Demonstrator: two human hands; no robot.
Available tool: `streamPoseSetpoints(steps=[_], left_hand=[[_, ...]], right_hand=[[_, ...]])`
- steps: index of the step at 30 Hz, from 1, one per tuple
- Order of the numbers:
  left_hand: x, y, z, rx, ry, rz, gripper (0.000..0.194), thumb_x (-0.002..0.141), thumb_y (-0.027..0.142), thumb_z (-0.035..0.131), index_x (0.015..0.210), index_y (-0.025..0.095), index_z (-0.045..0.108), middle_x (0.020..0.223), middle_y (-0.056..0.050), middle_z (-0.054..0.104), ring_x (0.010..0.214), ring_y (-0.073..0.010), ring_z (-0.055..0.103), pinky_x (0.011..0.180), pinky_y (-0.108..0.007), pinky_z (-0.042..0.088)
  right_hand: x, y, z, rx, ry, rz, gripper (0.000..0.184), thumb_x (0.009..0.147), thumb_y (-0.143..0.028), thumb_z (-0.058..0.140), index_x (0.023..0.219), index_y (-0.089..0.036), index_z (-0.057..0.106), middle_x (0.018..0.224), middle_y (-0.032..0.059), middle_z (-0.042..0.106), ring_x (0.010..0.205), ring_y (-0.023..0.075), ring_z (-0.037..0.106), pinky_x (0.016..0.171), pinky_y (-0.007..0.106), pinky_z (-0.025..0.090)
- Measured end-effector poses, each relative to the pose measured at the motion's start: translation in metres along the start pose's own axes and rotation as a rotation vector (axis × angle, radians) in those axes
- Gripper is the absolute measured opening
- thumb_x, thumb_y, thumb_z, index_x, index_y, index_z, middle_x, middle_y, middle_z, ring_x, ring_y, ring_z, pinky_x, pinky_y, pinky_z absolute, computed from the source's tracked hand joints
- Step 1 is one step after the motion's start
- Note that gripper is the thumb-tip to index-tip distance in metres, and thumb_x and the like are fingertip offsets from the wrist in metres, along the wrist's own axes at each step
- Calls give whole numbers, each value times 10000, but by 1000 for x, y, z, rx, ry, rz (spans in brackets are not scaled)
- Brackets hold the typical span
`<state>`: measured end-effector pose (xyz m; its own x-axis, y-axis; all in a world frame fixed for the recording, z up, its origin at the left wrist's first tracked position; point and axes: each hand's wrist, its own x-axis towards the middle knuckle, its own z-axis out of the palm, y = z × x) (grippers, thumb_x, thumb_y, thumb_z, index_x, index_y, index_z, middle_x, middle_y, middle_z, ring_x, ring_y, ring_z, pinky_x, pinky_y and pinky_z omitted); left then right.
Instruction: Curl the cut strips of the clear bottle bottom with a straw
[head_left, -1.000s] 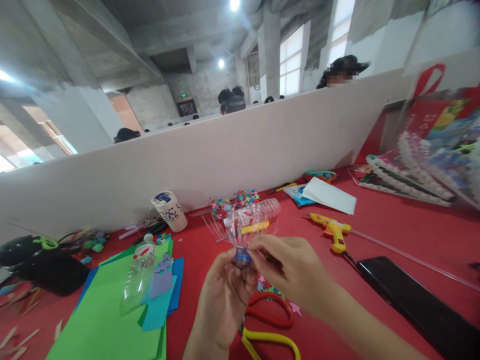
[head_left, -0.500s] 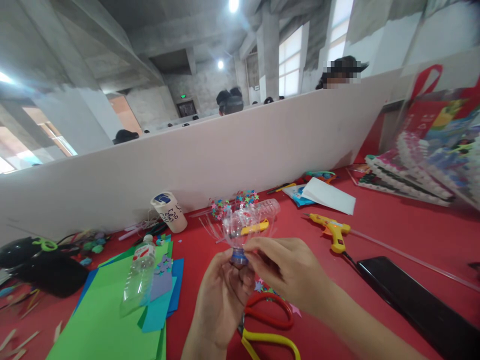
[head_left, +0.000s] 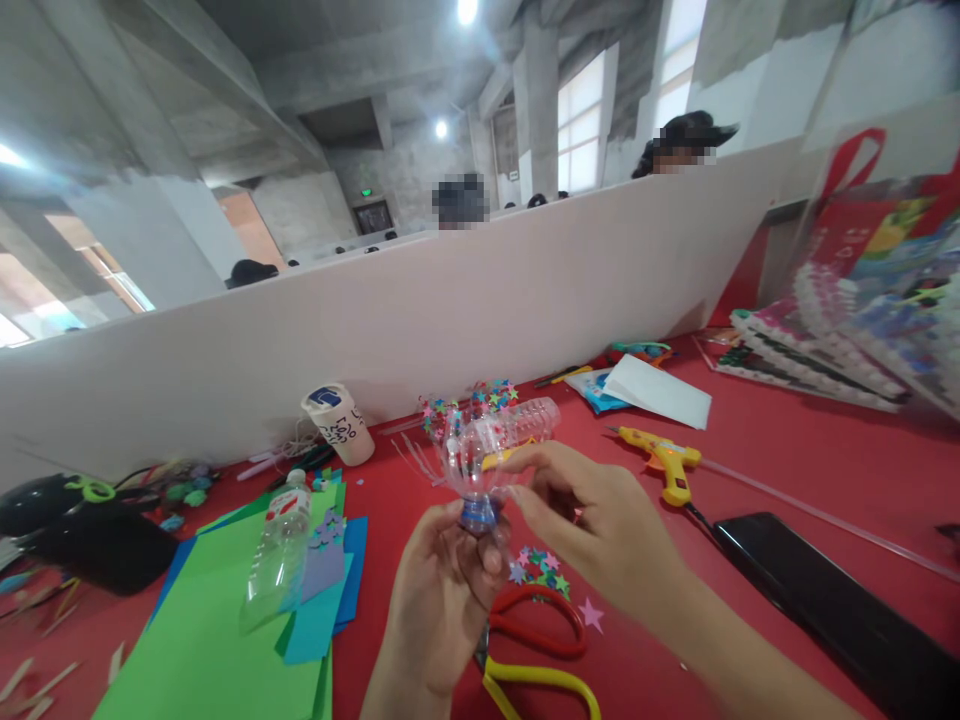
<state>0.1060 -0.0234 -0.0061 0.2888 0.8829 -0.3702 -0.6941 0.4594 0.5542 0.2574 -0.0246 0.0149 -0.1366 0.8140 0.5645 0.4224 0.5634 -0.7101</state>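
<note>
My left hand point(head_left: 442, 600) grips the blue cap end of a cut clear plastic bottle top point(head_left: 474, 465), holding it upside down above the red table point(head_left: 787, 470). Thin cut strips fan out from the bottle's upper edge. My right hand point(head_left: 592, 520) is raised beside the bottle, its fingers curled and touching the bottle's right side and strips. Small coloured paper stars point(head_left: 540, 568) lie on the table just below my hands. Red and yellow scissors point(head_left: 536, 650) rest under my wrists.
A yellow glue gun point(head_left: 667, 462) and a black phone point(head_left: 832, 610) lie to the right. Green and blue paper sheets point(head_left: 217, 640) with a clear bottle point(head_left: 279, 548) lie to the left. A paper cup point(head_left: 339, 422) stands by the white partition point(head_left: 450, 310). People sit behind it.
My right hand has lifted from the bottle's neck to its upper right side. The coloured stars on the table below are now uncovered. My left hand has stayed in place.
</note>
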Motion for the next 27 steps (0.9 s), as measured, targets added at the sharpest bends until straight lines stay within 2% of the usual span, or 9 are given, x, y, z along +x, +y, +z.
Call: streamPoseSetpoints(steps=[5, 10, 14, 21, 27], left_hand=[[-1, 0, 3, -13, 22, -14, 336, 828, 167, 451, 658, 38, 711, 538, -101, 671, 386, -78, 555, 422, -140, 465], [-1, -1, 2, -64, -39, 7, 326, 830, 157, 464, 628, 49, 696, 545, -91, 665, 396, -76, 551, 424, -146, 465], [-1, -2, -1, -91, -82, -4, 309, 822, 160, 496, 590, 62, 675, 537, -76, 654, 406, -79, 553, 426, -155, 464], [-1, -3, 2, -97, -53, 19, 252, 811, 161, 520, 620, 73, 660, 508, -32, 627, 398, -70, 521, 429, -163, 454], [0, -1, 4, -96, -37, 27, 276, 815, 158, 509, 599, 64, 652, 504, -42, 624, 382, -64, 515, 406, -152, 436]], right_hand=[[-1, 0, 0, 45, -25, 32, 142, 858, -191, 497, 889, -157, 631, 489, -92, 479, 375, 69, 424, 378, 145, 336], [-3, 2, 3, 17, -11, -51, 110, 847, -186, 494, 787, -173, 585, 513, -69, 520, 411, 74, 461, 411, 146, 360], [-5, 9, 9, -70, -3, -120, 111, 858, -157, 488, 830, -156, 595, 536, -45, 555, 431, 94, 486, 448, 186, 356], [-8, 16, 13, -181, -14, -296, 179, 897, -138, 450, 812, -172, 604, 613, 15, 652, 501, 127, 540, 514, 226, 353], [-6, 16, 13, -162, -45, -291, 184, 897, -126, 452, 792, -163, 600, 592, 2, 634, 481, 118, 527, 494, 219, 353]])
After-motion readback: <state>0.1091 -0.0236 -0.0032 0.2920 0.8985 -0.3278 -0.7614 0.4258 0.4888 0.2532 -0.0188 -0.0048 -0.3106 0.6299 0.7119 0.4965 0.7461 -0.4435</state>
